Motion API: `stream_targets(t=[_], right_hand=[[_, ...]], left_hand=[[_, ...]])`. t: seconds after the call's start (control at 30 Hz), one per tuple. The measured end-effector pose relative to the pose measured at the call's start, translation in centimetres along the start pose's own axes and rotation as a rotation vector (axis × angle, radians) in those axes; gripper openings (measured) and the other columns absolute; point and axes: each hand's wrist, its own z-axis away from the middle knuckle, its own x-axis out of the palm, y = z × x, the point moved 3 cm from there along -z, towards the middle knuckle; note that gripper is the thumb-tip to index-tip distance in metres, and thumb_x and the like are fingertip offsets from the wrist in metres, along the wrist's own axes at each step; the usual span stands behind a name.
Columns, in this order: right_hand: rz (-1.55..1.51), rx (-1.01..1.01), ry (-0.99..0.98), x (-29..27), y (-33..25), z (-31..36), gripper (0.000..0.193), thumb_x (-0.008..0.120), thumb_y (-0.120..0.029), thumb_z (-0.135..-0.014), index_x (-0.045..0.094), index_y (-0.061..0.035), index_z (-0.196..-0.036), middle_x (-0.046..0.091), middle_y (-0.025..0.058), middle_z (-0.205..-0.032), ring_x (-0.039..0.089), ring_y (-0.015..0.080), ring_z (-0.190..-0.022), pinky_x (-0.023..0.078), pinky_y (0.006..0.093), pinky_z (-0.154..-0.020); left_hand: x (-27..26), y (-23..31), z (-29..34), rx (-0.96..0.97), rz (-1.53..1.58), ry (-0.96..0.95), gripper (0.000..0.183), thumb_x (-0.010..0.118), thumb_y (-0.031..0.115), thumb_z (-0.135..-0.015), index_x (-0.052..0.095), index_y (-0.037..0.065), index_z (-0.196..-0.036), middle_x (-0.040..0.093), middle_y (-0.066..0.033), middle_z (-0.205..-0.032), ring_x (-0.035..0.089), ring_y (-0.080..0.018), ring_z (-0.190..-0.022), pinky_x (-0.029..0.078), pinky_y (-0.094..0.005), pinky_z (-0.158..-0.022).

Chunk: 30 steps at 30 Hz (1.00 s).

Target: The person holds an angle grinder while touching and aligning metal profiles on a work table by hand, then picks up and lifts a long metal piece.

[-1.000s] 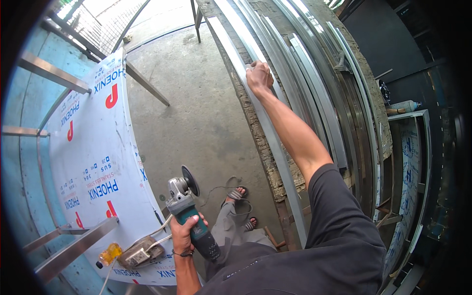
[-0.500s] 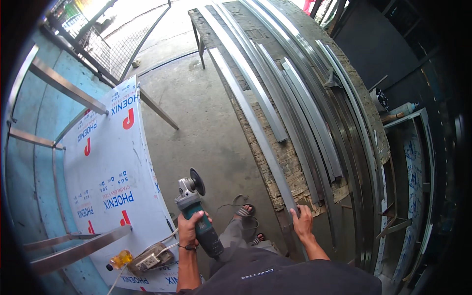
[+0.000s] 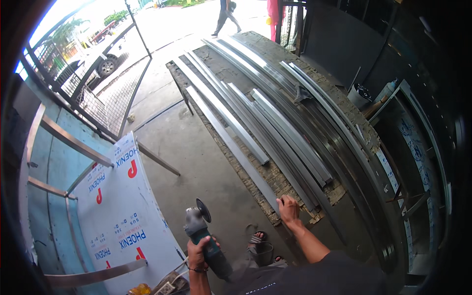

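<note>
My left hand [image 3: 196, 254] is wrapped round the body of a teal and grey angle grinder [image 3: 212, 251]. The grinder stands tilted up, with its dark disc [image 3: 203, 210] at the top, apart from the metal. My right hand [image 3: 289, 208] is closed at the near end of a long silver metal tube [image 3: 233, 149], by the table's near left edge. Its fingertips are partly hidden. Several more tubes lie lengthwise beside this one, among them a shorter bright one [image 3: 241, 132] and a grey one [image 3: 305, 145].
The worn wooden table [image 3: 339, 192] carries the tubes and a small grey metal piece [image 3: 303, 94]. Film-covered sheet [image 3: 118, 196] and a metal frame [image 3: 78, 140] stand at left. A bucket [image 3: 360, 96] and another frame [image 3: 410, 93] are at right. Far off, a person [image 3: 226, 18] walks.
The view has tilted upward, bringing the street and a walking person into sight. My right hand is more tightly curled at the tube's end. The grinder stays in my left hand.
</note>
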Motion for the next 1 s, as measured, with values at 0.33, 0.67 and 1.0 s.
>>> stream_targets(t=[0.33,0.67,1.0], right_hand=[[0.089,-0.262,0.152,0.0,-8.4,-15.0,0.032,0.079,-0.029,-0.092,0.069,-0.0041,-0.109,0.066,0.0146,-0.108,0.064,0.0350,-0.108,0.051,0.0477,-0.093],[0.348,-0.095,-0.083,8.2,-9.3,-25.0,0.055,0.076,-0.041,-0.092,0.059,-0.0009,-0.126,0.062,0.0178,-0.126,0.058,0.0349,-0.125,0.044,0.0505,-0.107],[0.312,-0.095,-0.175,7.5,-10.3,-26.6,0.056,0.078,-0.046,-0.091,0.064,-0.0026,-0.124,0.062,0.0187,-0.129,0.057,0.0349,-0.128,0.040,0.0513,-0.111]], left_hand=[[-1.7,-0.8,1.4,0.014,0.041,0.042,0.035,0.079,0.011,-0.087,0.059,-0.005,-0.110,0.070,-0.0156,-0.084,0.075,-0.0288,-0.070,0.065,-0.0431,-0.065],[-2.1,0.1,3.1,0.057,0.048,0.101,0.038,0.082,0.011,-0.085,0.061,-0.005,-0.112,0.071,-0.0151,-0.084,0.074,-0.0287,-0.070,0.064,-0.0425,-0.065],[-3.3,0.6,2.2,0.063,0.071,0.110,0.037,0.081,0.010,-0.085,0.061,-0.005,-0.112,0.071,-0.0154,-0.084,0.074,-0.0287,-0.070,0.065,-0.0420,-0.066]])
